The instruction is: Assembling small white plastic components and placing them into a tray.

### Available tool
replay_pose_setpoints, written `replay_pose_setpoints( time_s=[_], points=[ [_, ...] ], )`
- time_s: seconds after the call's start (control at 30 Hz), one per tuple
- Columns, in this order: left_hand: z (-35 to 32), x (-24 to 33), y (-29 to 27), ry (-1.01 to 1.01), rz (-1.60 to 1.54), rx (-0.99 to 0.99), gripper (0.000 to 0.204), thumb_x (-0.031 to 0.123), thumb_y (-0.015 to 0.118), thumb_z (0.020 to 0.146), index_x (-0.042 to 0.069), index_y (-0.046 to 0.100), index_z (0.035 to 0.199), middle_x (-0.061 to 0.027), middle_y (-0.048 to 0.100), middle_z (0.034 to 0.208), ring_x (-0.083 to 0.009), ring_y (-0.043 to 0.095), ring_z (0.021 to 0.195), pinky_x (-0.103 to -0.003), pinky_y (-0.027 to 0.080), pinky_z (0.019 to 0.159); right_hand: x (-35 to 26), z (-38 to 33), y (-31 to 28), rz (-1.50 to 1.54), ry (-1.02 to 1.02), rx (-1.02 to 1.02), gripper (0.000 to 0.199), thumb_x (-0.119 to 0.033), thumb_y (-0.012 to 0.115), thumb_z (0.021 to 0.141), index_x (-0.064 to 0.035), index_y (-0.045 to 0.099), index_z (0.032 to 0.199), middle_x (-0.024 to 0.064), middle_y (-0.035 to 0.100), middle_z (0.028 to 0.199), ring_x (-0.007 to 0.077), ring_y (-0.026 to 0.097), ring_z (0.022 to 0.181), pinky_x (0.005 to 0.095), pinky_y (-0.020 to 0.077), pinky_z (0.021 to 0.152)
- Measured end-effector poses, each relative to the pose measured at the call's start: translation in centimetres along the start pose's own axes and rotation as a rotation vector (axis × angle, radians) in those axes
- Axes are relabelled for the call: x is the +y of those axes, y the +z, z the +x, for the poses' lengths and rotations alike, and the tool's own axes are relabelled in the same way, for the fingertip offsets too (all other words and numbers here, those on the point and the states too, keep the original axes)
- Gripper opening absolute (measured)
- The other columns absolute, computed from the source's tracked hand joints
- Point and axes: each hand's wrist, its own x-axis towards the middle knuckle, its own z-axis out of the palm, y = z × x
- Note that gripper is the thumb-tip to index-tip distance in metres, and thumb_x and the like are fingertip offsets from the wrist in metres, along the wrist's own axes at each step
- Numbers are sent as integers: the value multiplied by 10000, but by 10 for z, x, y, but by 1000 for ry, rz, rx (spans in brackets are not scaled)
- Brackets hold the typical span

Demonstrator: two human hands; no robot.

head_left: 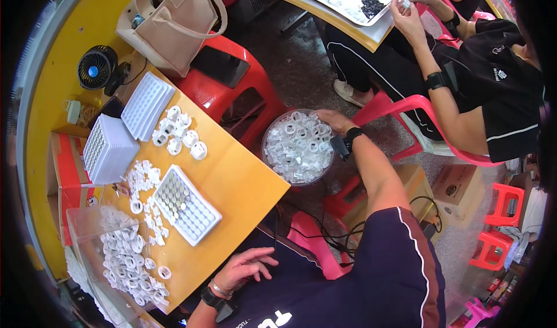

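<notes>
A clear round tub [268,166], heaped with small white plastic parts [299,145], is beyond the table's right corner. My right arm reaches out to it, and my right hand [337,121] is closed on its far right rim; some fingertips are hidden. Near my body, just off the table's front edge, my left hand [246,268] holds nothing, its fingers apart and loosely bent. On the table, a white tray [200,226] of round cells is partly filled with silvery coin-like discs [174,195]. Loose white pieces [145,177] and round white housings [174,132] lie around it.
Stacked white trays [110,151], a black fan [97,67] and a clear bin [87,229] of white rings line the table's left side. A red stool [255,67] carries a beige bag [174,26] and a phone [220,67]. A co-worker [487,90] sits at the upper right.
</notes>
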Motion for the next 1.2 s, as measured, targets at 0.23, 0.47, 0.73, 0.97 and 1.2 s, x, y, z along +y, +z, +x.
replay_pose_setpoints(
  time_s=[0.23,0.47,0.73,0.97,1.2],
  points=[
    [7,-6,-15,-47,-158,-93,654,327,565,898,5,333,1419,-269,541,1245,-284,638,985,-310,511,790,68,35,22,74,70,56,329,-270,498,976,-29,606,1173,61,651,1086,145,604,952,302,483,828],
    [6,-2,-18,-115,-193,-79,575,247,501,948,21,296,1435,-284,518,1270,-280,594,1071,-361,466,901,133,40,33,81,212,203,326,-257,506,973,-42,605,1198,52,657,1089,147,606,959,294,482,834],
    [9,-5,-20,-141,-245,-135,519,78,437,956,39,292,1452,-224,519,1306,-279,566,1148,-352,452,938,197,20,14,-103,253,232,376,-277,485,981,-47,567,1267,60,619,1180,149,576,1019,307,456,888],
    [4,-13,-25,-236,-266,-121,525,49,415,956,42,270,1461,-227,503,1328,-291,532,1200,-364,433,977,215,9,38,300,360,277,393,-279,463,991,-44,540,1296,66,620,1191,173,590,1036,312,451,903],
    [0,-18,-26,-224,-290,-108,520,39,398,961,38,262,1463,-230,500,1333,-292,530,1207,-362,440,974,215,14,58,-199,353,400,399,-332,488,969,-65,584,1249,105,633,1184,219,596,1064,351,444,927]
  ],
)
